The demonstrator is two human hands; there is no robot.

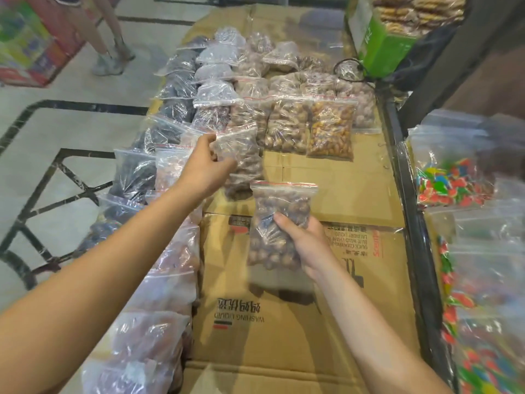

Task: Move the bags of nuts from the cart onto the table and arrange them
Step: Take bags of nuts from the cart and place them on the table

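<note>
My right hand grips a clear zip bag of brown nuts from below, holding it upright above the cardboard-covered table. My left hand reaches forward and holds another bag of brown nuts by its upper left edge, the bag lying on the cardboard at the near end of a row. Beyond it lie rows of bagged nuts, among them a bag of pale round nuts and a bag of yellow-orange nuts.
Bags of dark dried fruit and reddish nuts line the table's left edge. Bags of colourful candy fill a bin on the right behind a black rail. A green box stands at the far right. A person's legs are at the far left.
</note>
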